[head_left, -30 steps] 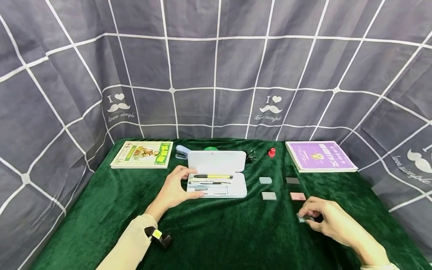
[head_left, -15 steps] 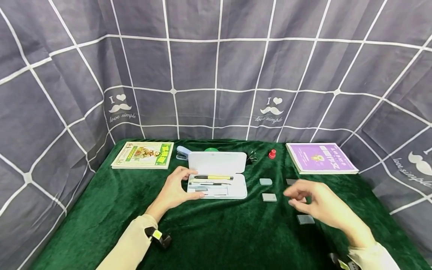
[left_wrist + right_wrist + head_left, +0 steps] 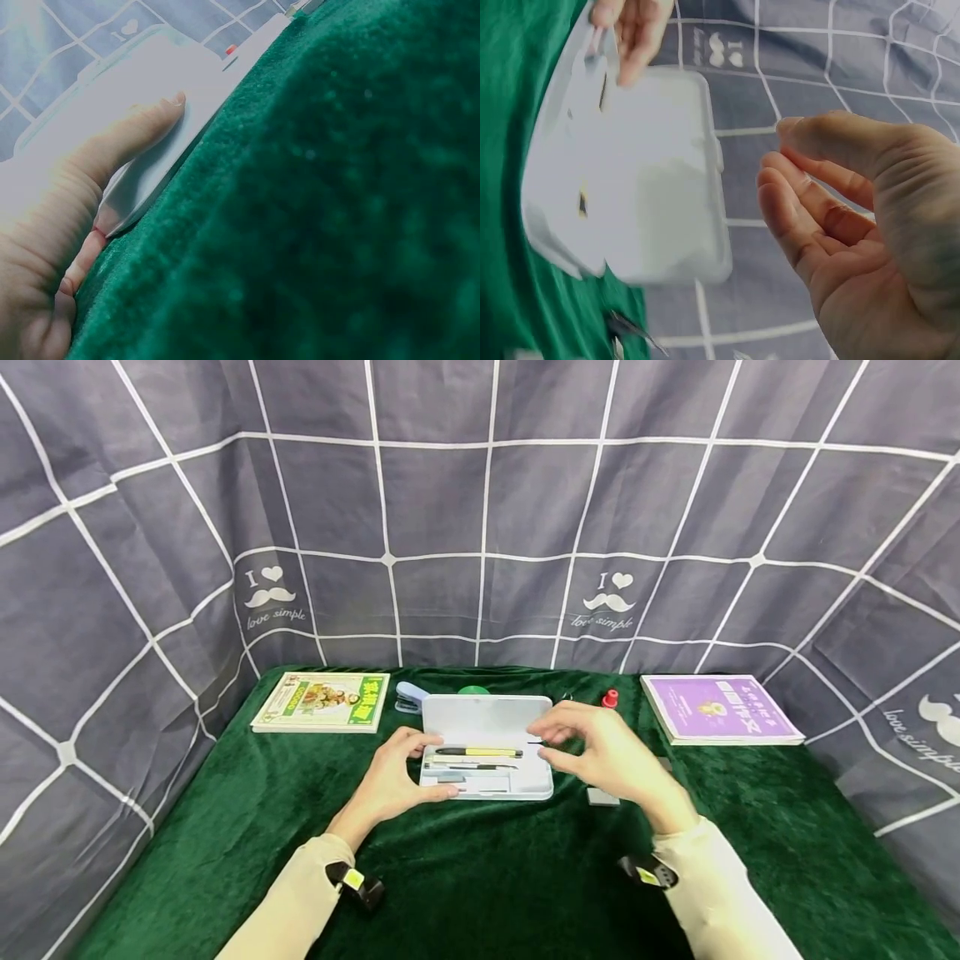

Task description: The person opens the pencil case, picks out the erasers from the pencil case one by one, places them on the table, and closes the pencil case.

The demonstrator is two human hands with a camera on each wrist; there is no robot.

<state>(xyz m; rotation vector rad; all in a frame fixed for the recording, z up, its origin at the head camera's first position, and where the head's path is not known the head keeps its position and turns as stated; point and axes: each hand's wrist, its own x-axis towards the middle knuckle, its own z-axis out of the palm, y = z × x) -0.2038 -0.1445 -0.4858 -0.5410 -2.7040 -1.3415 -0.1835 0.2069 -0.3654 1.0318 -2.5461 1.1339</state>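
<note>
A white pencil case (image 3: pixel 528 787) lies with its lid raised. Its left end is held by my left hand (image 3: pixel 390 774), with the thumb along the front edge and the fingers at the back; the left wrist view shows the thumb (image 3: pixel 139 131) laid over the rim. A yellow-and-black pen (image 3: pixel 477 752) and slimmer pens lie inside. Over the case's right end hovers my right hand (image 3: pixel 592 747), its fingers loosely bent. Nothing shows between these fingertips in the right wrist view, where the hand (image 3: pixel 862 217) is apart from the case.
Beside the right forearm is a pale grey block (image 3: pixel 603 797); other blocks are mostly hidden behind that arm. A blue stapler (image 3: pixel 410 696), a red cap-like piece (image 3: pixel 610 698) and two books, green-yellow (image 3: pixel 322 702) and purple (image 3: pixel 720 708), stand toward the back.
My right hand has let go of the bluish-grey block at the right front and swung left and away, over the pencil case. The left hand keeps its hold.
</note>
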